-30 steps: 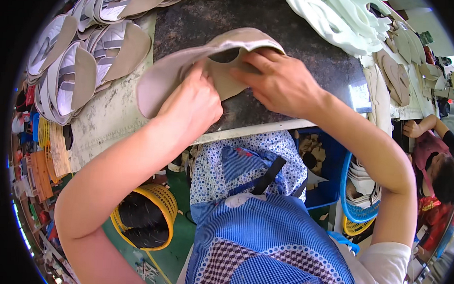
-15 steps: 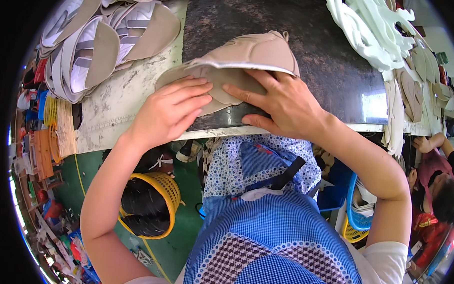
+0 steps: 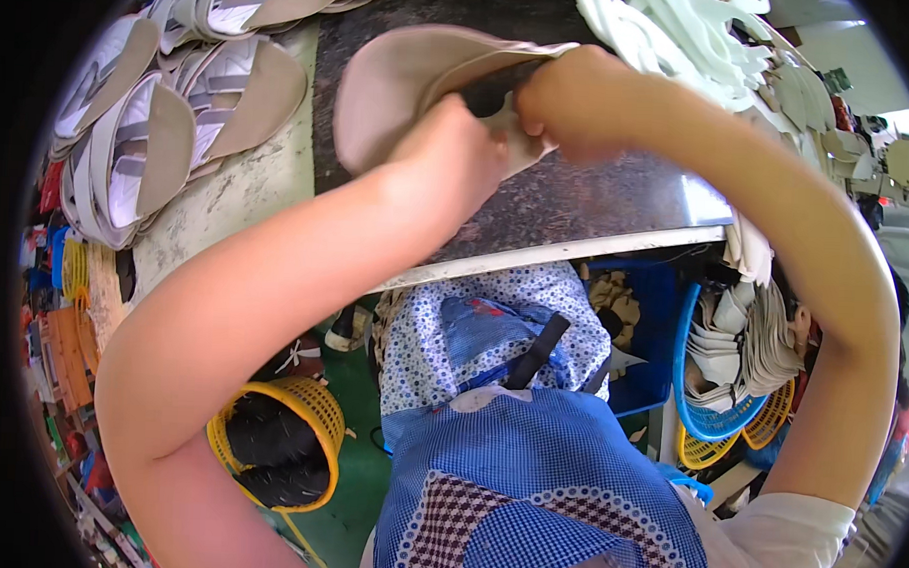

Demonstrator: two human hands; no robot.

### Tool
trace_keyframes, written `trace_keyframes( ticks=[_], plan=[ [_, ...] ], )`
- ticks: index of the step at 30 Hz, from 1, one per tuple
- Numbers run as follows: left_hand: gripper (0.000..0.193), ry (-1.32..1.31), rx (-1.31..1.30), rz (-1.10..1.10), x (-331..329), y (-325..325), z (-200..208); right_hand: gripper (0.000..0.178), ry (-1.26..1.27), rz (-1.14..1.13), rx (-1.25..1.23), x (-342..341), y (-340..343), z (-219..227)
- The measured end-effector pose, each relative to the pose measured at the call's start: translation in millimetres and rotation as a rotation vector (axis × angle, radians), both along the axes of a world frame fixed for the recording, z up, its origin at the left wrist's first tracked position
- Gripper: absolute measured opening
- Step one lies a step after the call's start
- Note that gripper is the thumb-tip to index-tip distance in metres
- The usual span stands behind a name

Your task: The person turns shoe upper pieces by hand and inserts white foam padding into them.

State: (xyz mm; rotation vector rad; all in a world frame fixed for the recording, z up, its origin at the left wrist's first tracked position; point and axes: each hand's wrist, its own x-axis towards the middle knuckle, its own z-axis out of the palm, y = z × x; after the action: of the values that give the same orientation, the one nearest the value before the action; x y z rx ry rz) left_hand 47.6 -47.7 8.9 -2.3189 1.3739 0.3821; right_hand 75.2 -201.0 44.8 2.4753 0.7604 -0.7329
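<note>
A beige stitched fabric piece, shaped like a shoe upper (image 3: 381, 91), is raised off the dark table top, its rounded end toward the far left. My left hand (image 3: 454, 149) is closed on its near edge, with most fingertips hidden. My right hand (image 3: 571, 103) grips its right end, fingers curled and slightly smeared by motion. Between the two hands a pale edge (image 3: 524, 146) of the piece shows, bent and pulled close.
Stacked beige-and-white uppers (image 3: 246, 86) lie at the left of the table (image 3: 618, 200). White cut-out pieces (image 3: 673, 41) heap up at the far right. Below stand a yellow basket (image 3: 334, 445) with black pieces and a blue basket (image 3: 686, 392) with pale pieces.
Both hands have moved up and away from the table's near edge, lifting and turning the upper. My fingers, spread on it before, are now curled round its edges.
</note>
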Motion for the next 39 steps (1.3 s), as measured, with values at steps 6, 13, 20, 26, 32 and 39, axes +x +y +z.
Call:
trace_keyframes(
  ticks=[6, 13, 20, 26, 32, 39],
  plan=[
    [0.048, -0.705, 0.214, -0.192, -17, -42, -38, 0.035, -0.058, 0.029, 0.707, 5, -78, -42],
    [0.028, -0.342, -0.385, -0.256, 23, 10, -25, 0.047, -0.317, 0.160, 0.984, -63, -75, -71],
    [0.018, -0.281, 0.265, -0.157, -13, 33, 59, 0.022, -0.513, 0.271, 1.033, -69, -10, -99],
    [0.028, -0.396, 0.092, -0.048, -22, 40, -8, 0.016, -0.496, 0.070, 1.459, -50, 1, -79],
    [0.004, -0.416, -0.384, -0.015, 7, 83, -24, 0.014, -0.508, -0.124, 1.498, -25, 0, -68],
    [0.010, -0.589, -0.428, 0.030, -33, 256, 24, 0.015, -0.345, -0.110, 1.526, -54, 12, -53]
  ],
)
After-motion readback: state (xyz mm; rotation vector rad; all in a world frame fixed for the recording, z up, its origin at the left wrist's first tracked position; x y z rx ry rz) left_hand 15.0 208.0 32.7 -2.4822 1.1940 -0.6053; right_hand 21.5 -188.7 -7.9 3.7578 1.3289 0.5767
